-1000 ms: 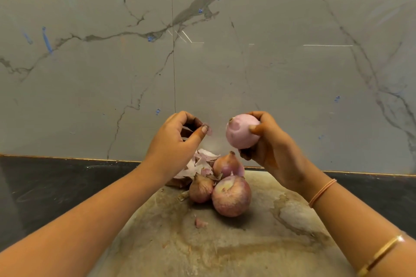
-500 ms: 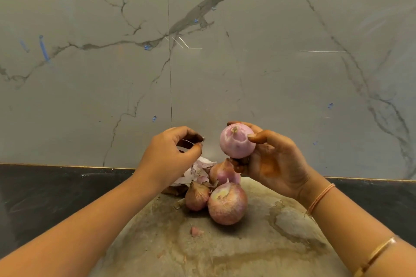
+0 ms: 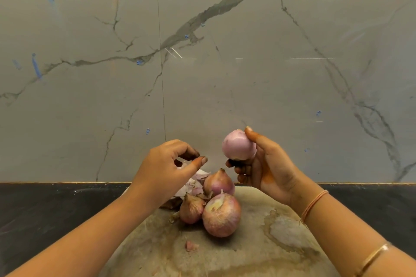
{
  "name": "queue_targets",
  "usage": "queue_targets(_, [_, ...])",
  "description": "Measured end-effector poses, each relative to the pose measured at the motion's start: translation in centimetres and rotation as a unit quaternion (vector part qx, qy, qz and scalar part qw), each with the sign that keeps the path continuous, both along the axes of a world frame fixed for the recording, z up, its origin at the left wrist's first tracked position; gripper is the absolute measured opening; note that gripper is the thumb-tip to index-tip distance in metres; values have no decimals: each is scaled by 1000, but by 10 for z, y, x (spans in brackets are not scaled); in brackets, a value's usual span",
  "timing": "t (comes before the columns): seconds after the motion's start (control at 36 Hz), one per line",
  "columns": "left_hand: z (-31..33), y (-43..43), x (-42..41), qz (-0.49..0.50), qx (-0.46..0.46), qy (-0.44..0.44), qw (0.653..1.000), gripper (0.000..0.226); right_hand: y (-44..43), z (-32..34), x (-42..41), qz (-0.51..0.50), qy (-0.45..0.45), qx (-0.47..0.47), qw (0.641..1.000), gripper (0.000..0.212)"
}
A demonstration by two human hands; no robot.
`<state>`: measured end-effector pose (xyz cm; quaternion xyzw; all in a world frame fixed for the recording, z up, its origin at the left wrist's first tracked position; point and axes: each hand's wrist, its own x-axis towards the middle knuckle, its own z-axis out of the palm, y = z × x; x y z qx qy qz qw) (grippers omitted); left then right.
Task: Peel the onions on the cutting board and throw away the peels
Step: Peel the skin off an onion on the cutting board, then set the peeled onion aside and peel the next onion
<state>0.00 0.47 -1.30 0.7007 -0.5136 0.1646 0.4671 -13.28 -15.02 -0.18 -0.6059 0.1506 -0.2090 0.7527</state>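
Our right hand (image 3: pixel 267 168) gripped the peeled pale-pink round onion (image 3: pixel 238 145) above the stained beige cutting board (image 3: pixel 281 249) bearing three unpeeled reddish onions (image 3: pixel 221 215); our left hand (image 3: pixel 166 166) hung beside it, fingers loosely curled, empty.

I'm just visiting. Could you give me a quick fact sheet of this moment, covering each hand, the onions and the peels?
right hand: holds a peeled onion up above the board
left hand: raised by the peel pile, fingers curled; unclear whether it pinches a peel
unpeeled onions: three, clustered on the cutting board
peel scrap: lies alone on the board, nearer the camera
peels thrown away: not yet
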Motion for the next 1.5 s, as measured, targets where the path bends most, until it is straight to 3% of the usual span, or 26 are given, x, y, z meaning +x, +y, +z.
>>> queue_targets(0.17, [0, 1, 3, 38, -9, 11, 999, 23, -10, 3, -8, -45, 13, 35, 998, 59])
queue_targets(0.39, [0, 2, 3, 78, -1, 40, 996, 23, -31, 10, -28, -110, -58, 43, 991, 27])
queue_targets(0.5, [0, 2, 2, 84, 5, 51, 995, 23, -46, 10, -53, -125, -62, 23, 990, 35])
queue_targets(0.58, [-1, 1, 3, 84, 12, 69, 994, 25, -60, 5, -72, -150, -3, -68, 986, 31])
queue_targets(0.67, [-1, 1, 3, 83, 23, 80, 993, 26, -77, -1, -87, -235, 122, -222, 938, 39])
queue_targets(0.86, [-3, 0, 1, 99, 39, 83, 991, 28, -98, -14, -104, -246, 280, -335, 865, 49])
queue_targets(1.17, [-6, -2, 5, 104, 44, 94, 989, 32, -96, -16, -93, -178, 335, -436, 816, 48])
queue_targets(1.33, [-7, -1, 8, 104, 43, 88, 990, 29, -100, -19, -94, -155, 333, -420, 830, 63])
queue_targets(1.5, [-6, -1, 10, 102, 33, 102, 989, 31, -100, -16, -96, -161, 325, -405, 839, 57])
